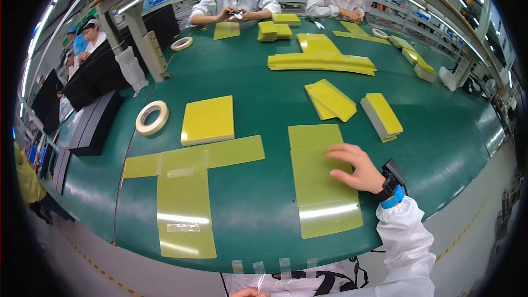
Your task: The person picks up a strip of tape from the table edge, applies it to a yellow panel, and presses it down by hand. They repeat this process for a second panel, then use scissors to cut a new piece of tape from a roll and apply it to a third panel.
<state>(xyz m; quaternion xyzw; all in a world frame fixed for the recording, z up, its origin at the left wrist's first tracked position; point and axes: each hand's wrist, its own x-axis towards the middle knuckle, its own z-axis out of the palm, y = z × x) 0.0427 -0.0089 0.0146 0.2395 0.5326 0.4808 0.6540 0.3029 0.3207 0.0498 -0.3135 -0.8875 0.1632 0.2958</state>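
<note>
My right hand (357, 169) is over the right side of a yellow sheet assembly (324, 181), fingers apart and holding nothing. That assembly is a long upright strip of joined yellow panels. My left hand (250, 292) shows only in part at the lower edge, its fingers closed on a strip of clear tape (260, 278) at the table's front edge. More clear tape strips (285, 268) hang from that edge. Left of the middle lies a T-shaped yellow sheet assembly (184, 192), with clear tape over its joints.
Behind these lie a yellow sheet stack (208, 120), a masking tape roll (152, 117), fanned yellow sheets (331, 100) and a narrow stack (381, 116). Farther back is a T-shaped pile (322, 61). Two people work across the green table (247, 99); black panels (96, 124) stand left.
</note>
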